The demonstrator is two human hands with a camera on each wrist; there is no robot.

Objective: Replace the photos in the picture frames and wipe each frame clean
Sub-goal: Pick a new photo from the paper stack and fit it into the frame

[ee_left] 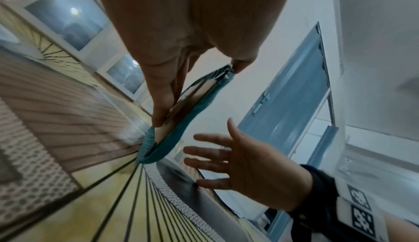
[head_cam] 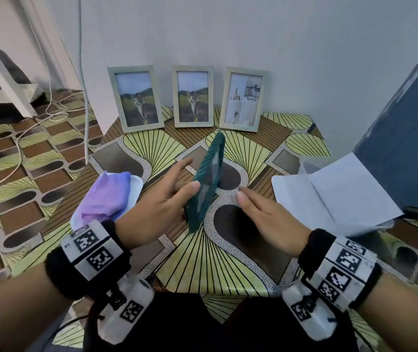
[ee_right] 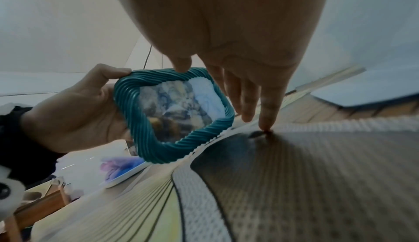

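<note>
My left hand [head_cam: 186, 175] grips a teal ribbed picture frame [head_cam: 206, 179] and holds it upright and edge-on, with its lower corner on the patterned table [head_cam: 202, 265]. The thumb lies on the near edge and the fingers sit behind. In the right wrist view the teal frame [ee_right: 127, 102] shows a cat photo behind its glass. My right hand [head_cam: 243, 198] is open just right of the frame, apart from it, one fingertip [ee_right: 265, 129] touching the table. Three pale wooden frames lean on the wall: two with cat photos [head_cam: 136, 97] [head_cam: 193, 96], one with an interior picture [head_cam: 244, 99].
A purple cloth [head_cam: 106, 196] lies on a white tray [head_cam: 136, 185] at the table's left edge. White paper sheets [head_cam: 329, 191] lie at the right, beside a blue cabinet [head_cam: 405, 123]. Cables [head_cam: 25, 130] trail over the floor to the left.
</note>
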